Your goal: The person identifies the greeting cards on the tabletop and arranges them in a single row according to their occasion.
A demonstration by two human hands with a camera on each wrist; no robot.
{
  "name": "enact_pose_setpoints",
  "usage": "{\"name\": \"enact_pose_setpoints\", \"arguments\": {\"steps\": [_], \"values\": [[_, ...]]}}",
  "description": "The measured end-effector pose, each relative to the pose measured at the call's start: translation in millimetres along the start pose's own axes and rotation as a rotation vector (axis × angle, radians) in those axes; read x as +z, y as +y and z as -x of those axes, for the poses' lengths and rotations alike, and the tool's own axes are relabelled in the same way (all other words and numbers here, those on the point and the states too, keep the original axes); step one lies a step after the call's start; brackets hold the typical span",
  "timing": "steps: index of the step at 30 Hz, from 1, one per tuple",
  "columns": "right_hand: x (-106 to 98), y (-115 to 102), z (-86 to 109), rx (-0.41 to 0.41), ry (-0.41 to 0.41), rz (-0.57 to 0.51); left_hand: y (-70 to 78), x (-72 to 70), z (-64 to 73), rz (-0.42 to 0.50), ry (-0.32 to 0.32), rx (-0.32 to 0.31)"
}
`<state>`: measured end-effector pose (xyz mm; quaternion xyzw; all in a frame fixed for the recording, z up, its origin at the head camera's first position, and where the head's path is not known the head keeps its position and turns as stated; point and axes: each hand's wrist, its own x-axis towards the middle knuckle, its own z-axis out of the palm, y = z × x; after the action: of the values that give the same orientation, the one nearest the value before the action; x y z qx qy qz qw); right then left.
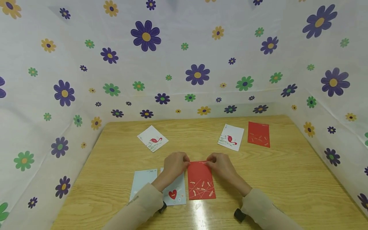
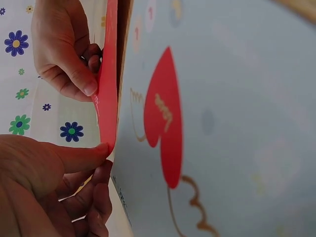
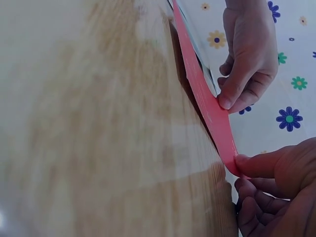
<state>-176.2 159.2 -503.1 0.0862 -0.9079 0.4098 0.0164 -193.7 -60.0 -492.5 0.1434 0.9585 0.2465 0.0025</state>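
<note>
A red card (image 1: 201,181) with gold feathers, crossing lines and "best wishes" is held at its far edge by both hands. My left hand (image 1: 175,166) pinches the far left corner between thumb and fingers, and my right hand (image 1: 221,164) pinches the far right corner. Seen edge-on in the right wrist view, the red card (image 3: 207,98) bends a little, with a dark gap between it and the table. Just left of it lies a pale blue card (image 1: 179,190) with a red heart, partly covered by my left hand and forearm.
Another pale blue card (image 1: 145,175) lies farther left, partly under the left sleeve. Toward the back of the wooden table (image 1: 189,137) are a flamingo card (image 1: 150,132) at left, a second flamingo card (image 1: 227,131) and another red card (image 1: 258,129) at right. Flowered cloth (image 1: 178,60) surrounds the table.
</note>
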Motion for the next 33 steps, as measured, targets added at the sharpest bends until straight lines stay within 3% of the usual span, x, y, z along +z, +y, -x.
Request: {"name": "enact_pose_setpoints", "arguments": {"steps": [14,27,33], "values": [[3.0,-1.6,-3.6,0.032,-0.029,0.022,-2.1,2.9,-2.2,-0.047,0.003,0.018],[5.1,1.6,-5.3,0.016,-0.020,0.045,-0.2,3.1,-3.3,-0.078,-0.014,-0.013],[2.9,4.6,-4.2,0.063,-0.020,0.017,0.3,-0.9,-1.0,-0.049,-0.023,-0.019]]}}
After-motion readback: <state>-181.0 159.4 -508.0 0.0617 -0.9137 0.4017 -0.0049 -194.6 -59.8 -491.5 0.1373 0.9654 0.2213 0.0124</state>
